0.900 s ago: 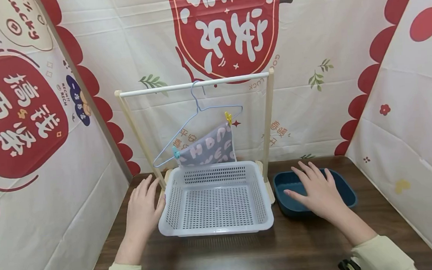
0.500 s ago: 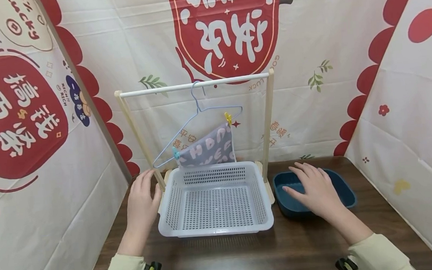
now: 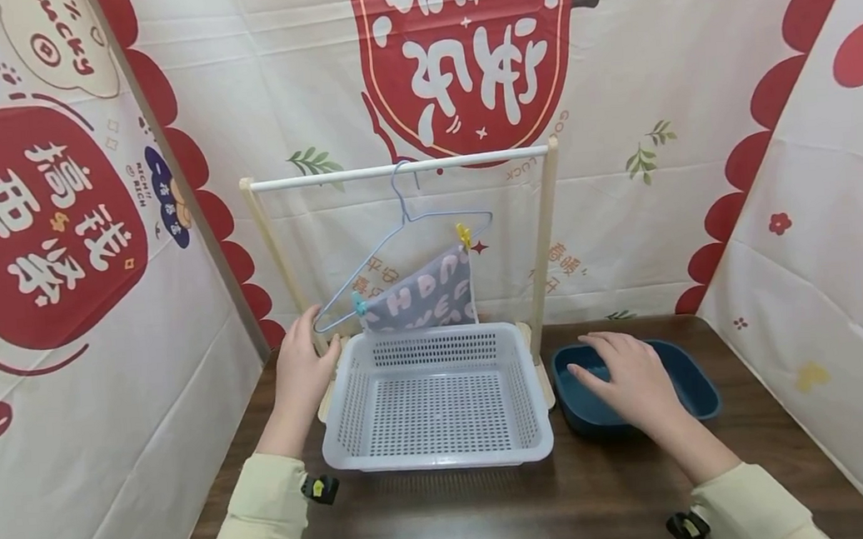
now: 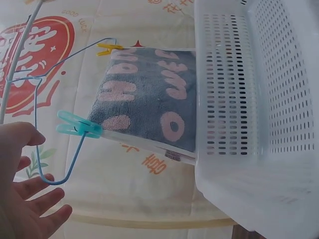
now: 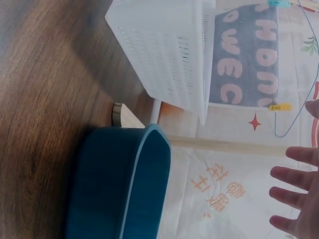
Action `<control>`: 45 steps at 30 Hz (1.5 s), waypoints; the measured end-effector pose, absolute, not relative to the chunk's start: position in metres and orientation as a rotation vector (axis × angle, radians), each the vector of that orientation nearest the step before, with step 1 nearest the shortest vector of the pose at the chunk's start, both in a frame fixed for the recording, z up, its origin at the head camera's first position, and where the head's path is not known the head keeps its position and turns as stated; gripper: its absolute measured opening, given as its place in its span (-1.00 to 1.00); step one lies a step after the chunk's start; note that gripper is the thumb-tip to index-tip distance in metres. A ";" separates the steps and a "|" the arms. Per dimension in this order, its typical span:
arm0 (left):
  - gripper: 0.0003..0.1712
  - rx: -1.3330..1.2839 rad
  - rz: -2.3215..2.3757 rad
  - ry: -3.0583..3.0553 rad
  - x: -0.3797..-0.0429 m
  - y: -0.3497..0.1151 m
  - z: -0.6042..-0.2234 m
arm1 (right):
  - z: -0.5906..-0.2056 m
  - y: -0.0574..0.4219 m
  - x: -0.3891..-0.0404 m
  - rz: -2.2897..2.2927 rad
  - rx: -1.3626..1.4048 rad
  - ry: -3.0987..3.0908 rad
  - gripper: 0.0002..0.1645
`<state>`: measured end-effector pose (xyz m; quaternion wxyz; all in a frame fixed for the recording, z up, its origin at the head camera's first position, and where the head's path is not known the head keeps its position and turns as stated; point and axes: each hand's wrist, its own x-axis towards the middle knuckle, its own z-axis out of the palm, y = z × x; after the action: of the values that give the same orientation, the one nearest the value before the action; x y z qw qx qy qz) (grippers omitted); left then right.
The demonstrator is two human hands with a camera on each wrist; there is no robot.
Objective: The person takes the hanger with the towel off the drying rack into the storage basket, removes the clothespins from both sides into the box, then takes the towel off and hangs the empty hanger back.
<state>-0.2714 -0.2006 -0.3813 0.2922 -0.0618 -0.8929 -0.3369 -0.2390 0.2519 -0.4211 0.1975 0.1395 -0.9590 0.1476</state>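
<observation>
My left hand is beside the lower left corner of a blue wire clothes hanger. In the left wrist view its thumb and spread fingers stand around that corner; whether any finger touches the wire I cannot tell. A grey towel with pink letters hangs aslant from the hanger, clipped by a turquoise clothespin at left and a yellow clothespin at right. Its lower part is hidden behind a white basket. Above a dark blue basin my right hand hovers, fingers apart, holding nothing.
The hanger hooks over the white bar of a small drying rack, whose wooden post rises behind the basket's right side. All stands on a brown wooden table. Printed cloth walls enclose it at the back and sides.
My left hand has moved up and forward from beside the basket's left rim to the hanger's left corner. The right hand stays above the basin. The head view has shifted slightly.
</observation>
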 end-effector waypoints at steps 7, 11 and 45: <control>-0.39 -0.125 -1.020 -2.452 -0.290 -0.193 -0.377 | -0.422 0.252 -0.242 0.454 0.372 -2.719 -0.35; -0.41 -0.137 -1.064 -2.470 -0.297 -0.189 -0.377 | -0.424 0.251 -0.246 0.492 0.353 -2.741 -0.34; -0.59 -0.088 -1.338 -2.403 -0.308 -0.183 -0.373 | -0.419 0.222 -0.275 0.623 0.286 -2.877 -0.27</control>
<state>-0.3081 -0.1833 -0.3728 0.1938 -0.0315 -0.8566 -0.4771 -0.2751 0.2223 -0.4188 0.0920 0.0964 -0.9687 0.2096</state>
